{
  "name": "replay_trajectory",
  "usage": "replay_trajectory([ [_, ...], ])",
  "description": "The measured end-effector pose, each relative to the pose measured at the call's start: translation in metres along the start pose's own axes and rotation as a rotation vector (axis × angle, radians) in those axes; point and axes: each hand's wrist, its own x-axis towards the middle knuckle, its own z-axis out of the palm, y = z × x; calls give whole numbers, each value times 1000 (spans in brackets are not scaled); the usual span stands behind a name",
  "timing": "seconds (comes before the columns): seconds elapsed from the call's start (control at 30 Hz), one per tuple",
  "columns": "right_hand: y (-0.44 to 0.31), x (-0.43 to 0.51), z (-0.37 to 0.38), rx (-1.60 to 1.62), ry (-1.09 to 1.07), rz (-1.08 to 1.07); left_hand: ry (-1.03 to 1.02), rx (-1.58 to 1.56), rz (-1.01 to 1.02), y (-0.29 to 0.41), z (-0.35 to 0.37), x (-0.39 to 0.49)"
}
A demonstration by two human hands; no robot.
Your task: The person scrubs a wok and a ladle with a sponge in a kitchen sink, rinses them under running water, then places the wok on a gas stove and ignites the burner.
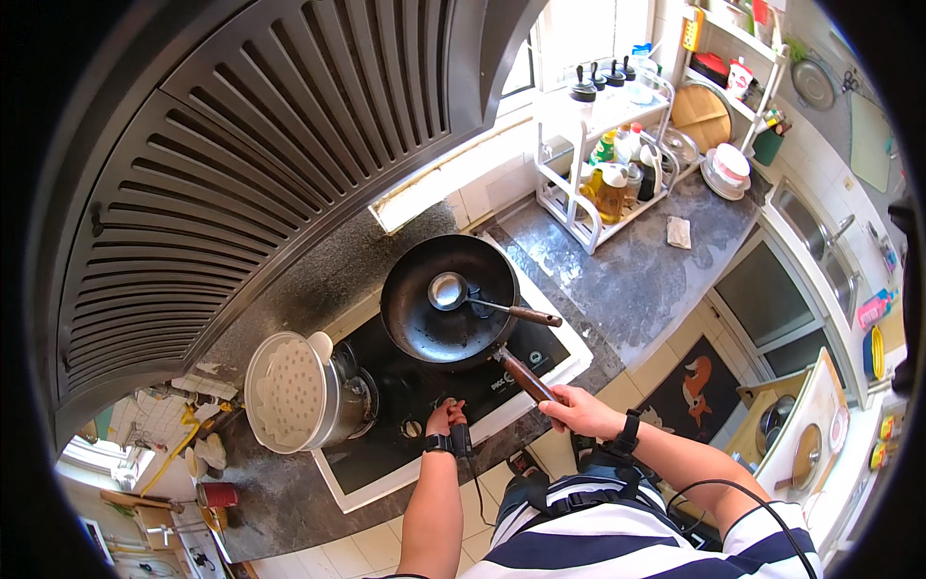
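Observation:
A dark wok (pixel 434 336) sits on the right part of a black glass gas hob (pixel 383 463). My right hand (pixel 579 411) is closed around its brown wooden handle (pixel 524 375). Inside the wok rests a metal ladle (pixel 448 291), its wooden grip lying over the wok's right rim. My left hand (pixel 446 416) has its fingers on a control knob at the hob's front, which they mostly hide. Another knob (pixel 411 429) shows just left of it. A metal steamer pot (pixel 340 405) with a perforated white liner (pixel 293 394) stands on the hob's left side.
A slotted range hood (pixel 239 166) hangs over the upper left. On the counter (pixel 615 289) at right stand a white rack (pixel 597 235) with bottles and jars, a folded cloth (pixel 678 232) and stacked bowls (pixel 725 172). A red can (pixel 217 495) stands at the left. A cable hangs by my left wrist.

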Motion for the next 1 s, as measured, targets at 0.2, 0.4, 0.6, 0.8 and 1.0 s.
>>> replay_trajectory([
  [0.2, -15, -4, -16, 33, -102, 51, 63, -2, 12, -3, 4, -3],
  [0.4, -1, -5, -49, -42, -40, 34, 49, 2, 16, -4, 2, -1],
  [0.6, -7, -8, -82, 10, 60, 29, 49, 68, 74, -9, 2, -8],
  [0.8, -35, 11, -105, 48, 123, -66, 91, 170, 129, -37, 30, -57],
  [1.0, -54, 40, -100, 18, 115, -178, 180, 218, 691, -99, -6, -152],
])
